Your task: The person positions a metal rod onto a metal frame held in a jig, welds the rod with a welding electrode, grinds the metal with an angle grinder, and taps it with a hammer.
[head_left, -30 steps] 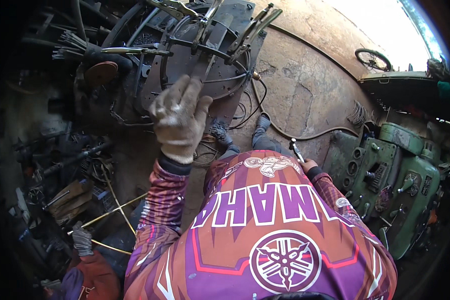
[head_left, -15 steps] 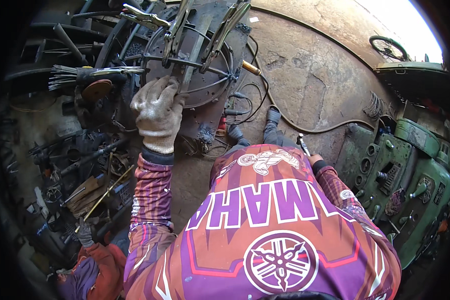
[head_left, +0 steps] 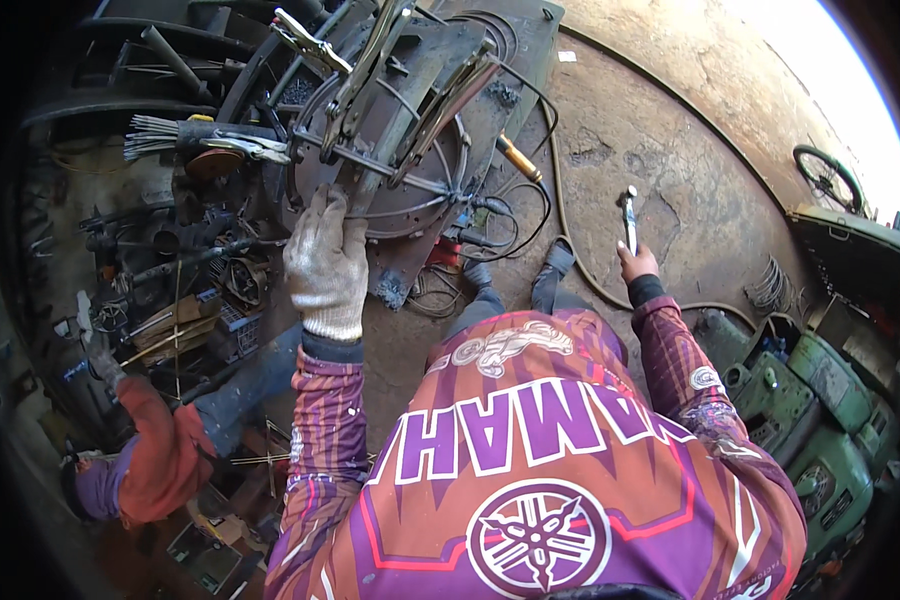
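My left hand (head_left: 327, 265), in a grey knit glove, is closed over the near left rim of a round metal frame (head_left: 400, 212) made of bent rod. The glove hides part of the rim and its own fingertips. The frame lies on a dark steel table, crossed by a flat bar. Locking pliers (head_left: 362, 85) and a second pair of locking pliers (head_left: 444, 118) clamp onto the work. Out to the right, my bare right hand (head_left: 638, 262) grips a hammer (head_left: 629, 212), head pointing away from me, above the floor and apart from the frame.
Welding rods (head_left: 153, 137) stick out of a holder left of the frame. A tool with an orange handle (head_left: 519, 160) and black cables lie by the table's right edge. A hose (head_left: 595, 285) crosses the floor. A green machine (head_left: 820, 400) stands right; another person (head_left: 165, 440) works lower left.
My right hand has swung forward and outward with the hammer, which now shows fully. My left hand stays at the frame's rim. The view has shifted, and the other person shows more.
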Tool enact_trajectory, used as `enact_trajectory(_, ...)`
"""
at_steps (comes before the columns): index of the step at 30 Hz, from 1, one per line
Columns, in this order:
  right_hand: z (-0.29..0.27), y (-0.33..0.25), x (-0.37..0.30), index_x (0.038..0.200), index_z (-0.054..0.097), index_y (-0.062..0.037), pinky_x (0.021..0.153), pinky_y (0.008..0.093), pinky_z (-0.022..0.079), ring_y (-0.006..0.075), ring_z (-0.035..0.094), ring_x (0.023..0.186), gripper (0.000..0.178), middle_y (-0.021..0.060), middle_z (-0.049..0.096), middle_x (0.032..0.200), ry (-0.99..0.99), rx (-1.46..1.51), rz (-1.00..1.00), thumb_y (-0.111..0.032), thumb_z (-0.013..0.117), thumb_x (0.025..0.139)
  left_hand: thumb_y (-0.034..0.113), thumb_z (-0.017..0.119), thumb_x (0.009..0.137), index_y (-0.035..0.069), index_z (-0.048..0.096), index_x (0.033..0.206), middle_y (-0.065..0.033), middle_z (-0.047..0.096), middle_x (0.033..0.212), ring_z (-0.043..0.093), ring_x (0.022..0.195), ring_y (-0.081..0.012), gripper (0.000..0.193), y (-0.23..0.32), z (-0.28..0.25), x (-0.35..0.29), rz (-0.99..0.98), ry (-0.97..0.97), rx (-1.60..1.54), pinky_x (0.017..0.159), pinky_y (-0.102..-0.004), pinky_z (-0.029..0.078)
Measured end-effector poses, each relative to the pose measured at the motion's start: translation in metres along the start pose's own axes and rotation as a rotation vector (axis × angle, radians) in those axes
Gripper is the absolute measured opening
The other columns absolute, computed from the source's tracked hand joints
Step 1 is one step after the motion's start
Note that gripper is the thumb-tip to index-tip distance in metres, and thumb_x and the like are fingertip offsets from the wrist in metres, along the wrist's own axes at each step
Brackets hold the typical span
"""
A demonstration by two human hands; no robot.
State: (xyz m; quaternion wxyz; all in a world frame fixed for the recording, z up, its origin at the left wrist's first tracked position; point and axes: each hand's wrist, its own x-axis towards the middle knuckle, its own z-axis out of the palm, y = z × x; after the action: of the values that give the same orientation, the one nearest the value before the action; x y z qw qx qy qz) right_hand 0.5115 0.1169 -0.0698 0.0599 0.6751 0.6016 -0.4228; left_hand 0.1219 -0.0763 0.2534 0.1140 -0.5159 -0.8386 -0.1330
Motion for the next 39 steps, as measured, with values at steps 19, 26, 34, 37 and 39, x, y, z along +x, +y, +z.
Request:
enact_trajectory(19, 0.041, -0.264, 0.125, 0.119, 0.062, -0.0149, 0.093, 0.0454, 0.047, 0.0379, 0.060, 0.107, 0.041, 0.0213, 0.064, 0.111, -0.234, -0.335, -0.531, -0.039, 0.056, 0.086, 0.006, 0.077, 0.069, -0.001, 0.066, 0.099, -0.0241, 0.064, 0.114, 0.066, 0.101, -0.0339, 0.032, 0.011, 0.004, 0.007, -0.237, -0.032, -0.085, 0.083, -0.0358, 0.054)
enact_trajectory(26, 0.099, -0.337, 0.161, 0.118, 0.059, -0.0152, 0.093, 0.0452, 0.047, 0.0364, 0.060, 0.109, 0.036, 0.0203, 0.064, 0.114, -0.253, -0.474, -0.590, -0.024, 0.050, 0.084, 0.004, 0.076, 0.070, -0.003, 0.065, 0.097, -0.0238, 0.063, 0.116, 0.065, 0.102, -0.0328, 0.030, 0.013, 0.001, -0.001, -0.329, -0.054, -0.091, 0.084, -0.0350, 0.053)
enact_trajectory(34, 0.146, -0.372, 0.305, 0.125, 0.058, -0.0153, 0.095, 0.0434, 0.046, 0.0344, 0.059, 0.113, 0.040, 0.0189, 0.062, 0.119, -0.253, -0.323, -0.899, -0.020, 0.050, 0.086, -0.001, 0.074, 0.070, -0.004, 0.065, 0.097, -0.0237, 0.063, 0.117, 0.066, 0.101, -0.0318, 0.029, 0.011, 0.012, 0.017, -0.316, -0.035, -0.182, 0.083, -0.0340, 0.054)
enact_trajectory(37, 0.139, -0.382, 0.201, 0.122, 0.060, -0.0161, 0.095, 0.0434, 0.047, 0.0343, 0.058, 0.113, 0.037, 0.0173, 0.062, 0.119, -0.323, -0.531, -0.787, -0.024, 0.050, 0.088, -0.001, 0.075, 0.069, -0.004, 0.065, 0.098, -0.0232, 0.063, 0.117, 0.066, 0.101, -0.0319, 0.031, 0.019, -0.005, -0.002, -0.371, -0.060, -0.093, 0.083, -0.0341, 0.054)
enact_trajectory(39, 0.111, -0.365, 0.182, 0.121, 0.061, -0.0182, 0.095, 0.0442, 0.046, 0.0341, 0.057, 0.114, 0.037, 0.0166, 0.062, 0.120, -0.138, -0.560, -0.858, -0.029, 0.053, 0.087, 0.003, 0.075, 0.069, -0.003, 0.066, 0.097, -0.0231, 0.063, 0.117, 0.066, 0.101, -0.0326, 0.030, 0.017, -0.003, 0.001, -0.392, -0.072, -0.108, 0.082, -0.0351, 0.054)
